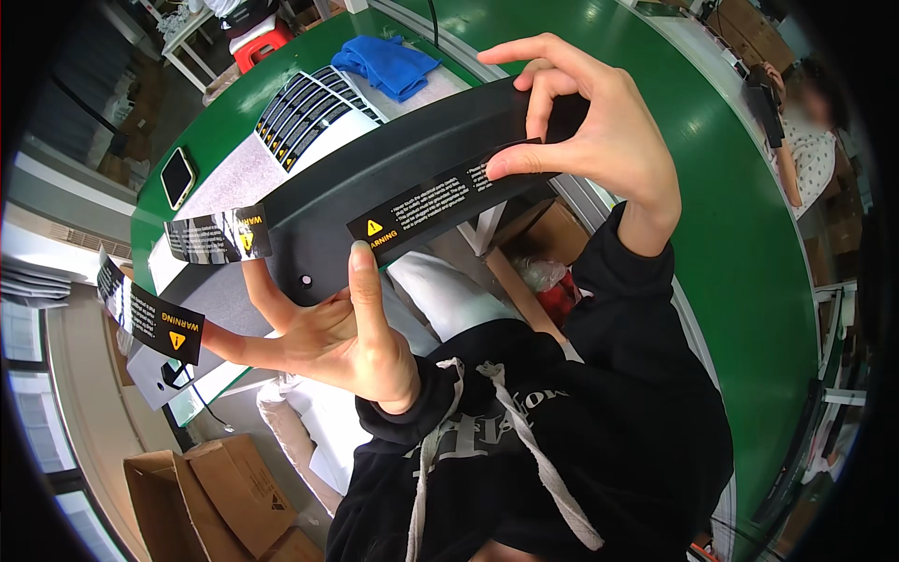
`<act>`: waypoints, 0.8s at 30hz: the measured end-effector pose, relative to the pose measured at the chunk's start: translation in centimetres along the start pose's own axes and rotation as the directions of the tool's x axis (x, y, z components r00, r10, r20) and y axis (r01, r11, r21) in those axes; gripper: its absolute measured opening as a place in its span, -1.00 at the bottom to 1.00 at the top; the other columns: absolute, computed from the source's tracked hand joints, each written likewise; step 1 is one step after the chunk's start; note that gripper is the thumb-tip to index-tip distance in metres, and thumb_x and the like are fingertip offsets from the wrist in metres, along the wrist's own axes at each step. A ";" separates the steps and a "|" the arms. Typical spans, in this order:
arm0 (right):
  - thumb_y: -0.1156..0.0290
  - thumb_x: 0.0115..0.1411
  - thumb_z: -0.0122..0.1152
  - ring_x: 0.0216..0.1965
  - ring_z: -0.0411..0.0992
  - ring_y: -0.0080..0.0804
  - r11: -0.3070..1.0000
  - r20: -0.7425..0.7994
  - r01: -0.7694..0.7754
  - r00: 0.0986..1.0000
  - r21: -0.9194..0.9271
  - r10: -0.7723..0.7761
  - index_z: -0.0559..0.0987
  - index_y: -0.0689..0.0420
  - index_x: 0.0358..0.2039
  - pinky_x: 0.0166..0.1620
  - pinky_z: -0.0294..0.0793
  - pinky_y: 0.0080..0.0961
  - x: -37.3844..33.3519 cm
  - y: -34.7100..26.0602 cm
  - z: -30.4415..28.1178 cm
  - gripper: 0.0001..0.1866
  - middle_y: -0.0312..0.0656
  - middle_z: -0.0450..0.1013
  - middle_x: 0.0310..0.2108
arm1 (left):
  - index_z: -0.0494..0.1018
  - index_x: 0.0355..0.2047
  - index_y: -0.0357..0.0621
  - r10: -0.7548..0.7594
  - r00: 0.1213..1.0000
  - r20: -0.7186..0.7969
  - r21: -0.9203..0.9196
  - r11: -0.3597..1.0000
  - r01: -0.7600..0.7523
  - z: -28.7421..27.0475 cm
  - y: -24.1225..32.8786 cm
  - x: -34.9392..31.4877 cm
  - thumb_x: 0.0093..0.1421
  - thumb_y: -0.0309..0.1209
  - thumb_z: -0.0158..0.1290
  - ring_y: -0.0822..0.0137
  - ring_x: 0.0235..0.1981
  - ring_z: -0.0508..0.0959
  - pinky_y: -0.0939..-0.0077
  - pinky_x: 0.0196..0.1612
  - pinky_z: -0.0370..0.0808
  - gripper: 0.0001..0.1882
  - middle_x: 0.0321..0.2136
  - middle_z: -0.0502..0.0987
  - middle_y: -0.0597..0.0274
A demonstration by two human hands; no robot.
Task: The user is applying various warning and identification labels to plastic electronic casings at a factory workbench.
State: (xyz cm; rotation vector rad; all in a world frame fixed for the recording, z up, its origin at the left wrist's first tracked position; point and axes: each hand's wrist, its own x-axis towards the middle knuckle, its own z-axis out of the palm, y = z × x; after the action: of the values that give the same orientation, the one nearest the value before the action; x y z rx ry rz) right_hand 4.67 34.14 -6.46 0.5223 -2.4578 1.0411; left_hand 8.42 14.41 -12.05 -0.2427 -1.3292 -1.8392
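A long curved black panel (318, 192) lies in front of me, with a small round hole near its left end. A black sticker (421, 211) with a yellow triangle and rows of small print sits along its near edge. My right hand (613, 131) pinches the sticker's right end with the thumb, its other fingers curled above the panel. The thumb of my left hand (328, 342) touches the sticker's left end, fingers spread. Two similar stickers cling to its fingertips: an upper sticker (211, 236) and a lower sticker (154, 314), both slightly curled.
Behind the panel are a sheet of stickers (314, 108) and a blue cloth (386, 67). A phone (178, 178) lies on the green table at left. Open cardboard boxes (211, 496) stand lower left. Another person (810, 140) sits at far right.
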 end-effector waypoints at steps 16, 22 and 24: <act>0.49 0.19 -0.03 0.05 0.39 -0.45 0.818 -0.247 0.416 0.810 -0.396 -0.531 0.33 0.12 0.06 0.14 0.12 -0.47 -4.7 -3.9 12.8 -0.61 -0.26 0.46 -0.01 | -0.28 0.30 0.16 -0.009 1.000 -0.020 -0.061 0.998 0.008 -0.2 -0.2 -0.5 -0.11 -0.84 0.07 0.05 0.06 0.37 0.23 0.00 0.48 0.10 0.13 0.13 -0.19; 0.63 0.04 -0.02 0.06 0.38 -0.42 0.732 -0.313 0.257 0.779 -0.631 -0.544 0.31 0.17 0.08 0.10 0.16 -0.49 -5.1 0.2 10.1 -0.48 -0.25 0.45 0.01 | -0.27 0.30 0.20 0.024 0.997 -0.068 0.011 1.000 -0.024 0.3 -0.3 -0.2 -0.15 -0.86 0.05 0.04 0.08 0.36 0.26 -0.01 0.49 0.12 0.12 0.15 -0.19; 0.70 -0.10 -0.09 0.07 0.37 -0.32 0.714 -0.345 0.196 0.771 -0.672 -0.536 0.30 0.26 0.08 0.12 0.16 -0.44 -5.7 2.3 8.1 -0.39 -0.15 0.44 0.01 | -0.28 0.30 0.20 0.020 0.997 -0.075 -0.006 1.000 -0.020 0.4 -0.2 -0.3 -0.15 -0.86 0.04 0.04 0.08 0.36 0.26 -0.01 0.49 0.12 0.13 0.15 -0.19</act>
State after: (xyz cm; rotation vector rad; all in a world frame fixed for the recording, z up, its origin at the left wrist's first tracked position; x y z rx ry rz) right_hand 6.47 30.62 -15.85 0.4296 -1.9019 0.1396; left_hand 8.33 14.98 -12.20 -0.1883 -1.2653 -1.8187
